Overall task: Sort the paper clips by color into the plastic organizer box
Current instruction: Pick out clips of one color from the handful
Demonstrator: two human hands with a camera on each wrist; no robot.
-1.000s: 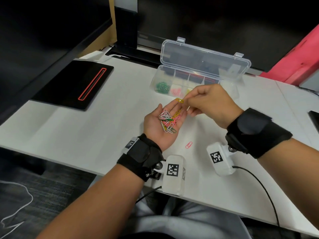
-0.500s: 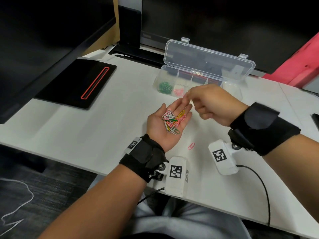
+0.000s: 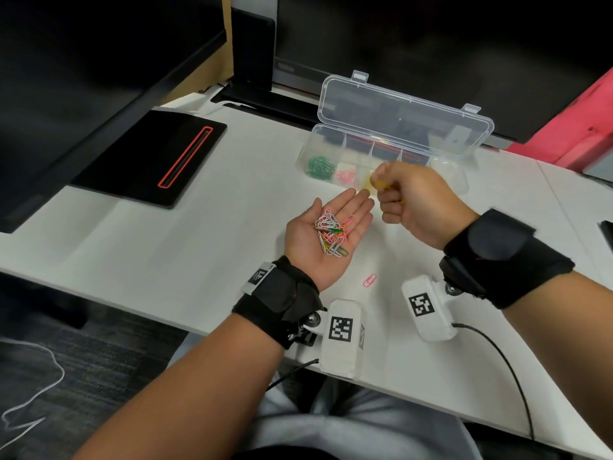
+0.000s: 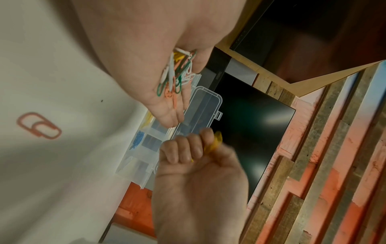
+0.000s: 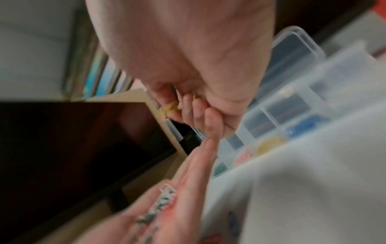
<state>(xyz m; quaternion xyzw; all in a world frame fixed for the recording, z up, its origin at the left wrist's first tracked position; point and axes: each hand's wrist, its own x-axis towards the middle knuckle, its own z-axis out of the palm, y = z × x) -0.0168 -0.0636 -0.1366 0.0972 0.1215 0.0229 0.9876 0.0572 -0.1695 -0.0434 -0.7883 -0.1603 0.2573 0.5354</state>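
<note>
My left hand (image 3: pixel 326 232) lies palm up over the white desk, fingers straight, cradling a heap of mixed paper clips (image 3: pixel 331 232) in white, pink, green and yellow. Just right of its fingertips my right hand (image 3: pixel 381 190) pinches yellow paper clips (image 3: pixel 381 184), fingers curled; the wrist views show them as the yellow paper clips (image 4: pixel 215 142) and the yellow paper clips (image 5: pixel 171 105). Behind stands the clear organizer box (image 3: pixel 441 164), lid up. Its left compartments hold green clips (image 3: pixel 320 167), pink clips (image 3: pixel 346 177) and yellow ones. Blue clips (image 4: pixel 137 137) lie in another compartment.
One pink paper clip (image 3: pixel 369 280) lies loose on the desk (image 3: pixel 205 247) near my left wrist. A black pad with a red outline (image 3: pixel 156 157) sits at the back left. Dark monitors stand behind the box. A dark device edge (image 3: pixel 607 232) is at the far right.
My right hand lifted yellow clips off the left fingertips and drew slightly right and back toward the box. The left palm stayed put with its heap.
</note>
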